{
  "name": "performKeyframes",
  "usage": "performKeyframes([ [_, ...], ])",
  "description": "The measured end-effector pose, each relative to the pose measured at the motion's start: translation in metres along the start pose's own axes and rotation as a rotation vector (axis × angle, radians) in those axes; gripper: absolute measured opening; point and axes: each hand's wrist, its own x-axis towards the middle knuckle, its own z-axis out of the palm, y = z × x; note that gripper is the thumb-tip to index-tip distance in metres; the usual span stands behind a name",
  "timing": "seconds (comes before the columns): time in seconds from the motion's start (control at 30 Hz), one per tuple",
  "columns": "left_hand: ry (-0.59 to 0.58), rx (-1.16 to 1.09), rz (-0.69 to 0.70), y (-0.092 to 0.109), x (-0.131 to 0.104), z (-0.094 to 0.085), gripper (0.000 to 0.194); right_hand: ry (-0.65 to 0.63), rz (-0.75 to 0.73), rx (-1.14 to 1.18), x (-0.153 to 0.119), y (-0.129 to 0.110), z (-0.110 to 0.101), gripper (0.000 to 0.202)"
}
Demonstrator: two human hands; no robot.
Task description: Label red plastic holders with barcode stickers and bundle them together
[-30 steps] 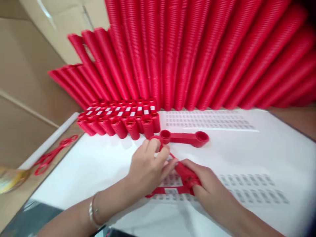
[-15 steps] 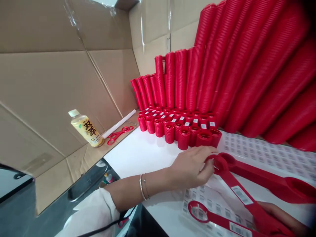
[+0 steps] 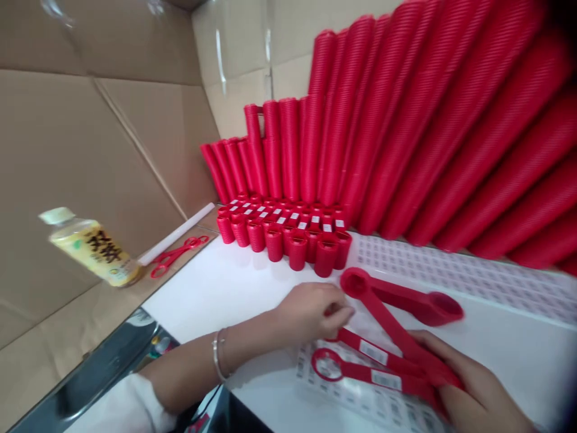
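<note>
My left hand point(image 3: 315, 316) has its fingers curled together beside the end of a labelled red strip point(image 3: 372, 352); whether the fingertips grip anything is hidden. My right hand point(image 3: 473, 382) is closed around the overlapping ends of several red pieces. Among them are a ring-ended strip with a white label point(image 3: 385, 380) and an unlabelled red piece point(image 3: 387, 319) slanting up to a round end. Behind that lies another red piece point(image 3: 406, 297) with a scooped end. A sheet of printed labels point(image 3: 351, 394) lies under the fanned strips.
Tall stacks of red pieces point(image 3: 383, 126) lean along the cardboard wall point(image 3: 238, 48). Short labelled stacks point(image 3: 274, 243) stand before them on the white table point(image 3: 202, 300). More label sheets point(image 3: 419, 264) lie at the back. A bottle point(image 3: 92, 246), white roll point(image 3: 178, 233) and red pieces point(image 3: 174, 255) are leftward.
The view has shifted right. My left hand has come off the round end of the slanting piece and moved lower. A second labelled strip now shows, and more of my right hand is visible.
</note>
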Motion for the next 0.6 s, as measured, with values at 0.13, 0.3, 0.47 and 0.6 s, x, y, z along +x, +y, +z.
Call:
performKeyframes([
  [0.13, -0.193, -0.015, -0.137, -0.004, 0.001, -0.008, 0.013, -0.023, 0.056, 0.045, -0.009, -0.041, 0.003, 0.028],
  [0.3, -0.349, 0.091, -0.185, -0.003, 0.001, -0.008, 0.010, -0.038, 0.146, 0.038, -0.014, -0.043, 0.003, 0.028],
  [0.47, -0.332, 0.172, -0.156, -0.004, 0.003, -0.010, 0.015, -0.025, 0.125, 0.032, -0.013, -0.036, 0.003, 0.029],
  [0.6, -0.248, 0.087, -0.161, -0.004, -0.012, -0.032, 0.022, 0.000, 0.074, -0.013, -0.009, -0.035, 0.002, 0.029],
])
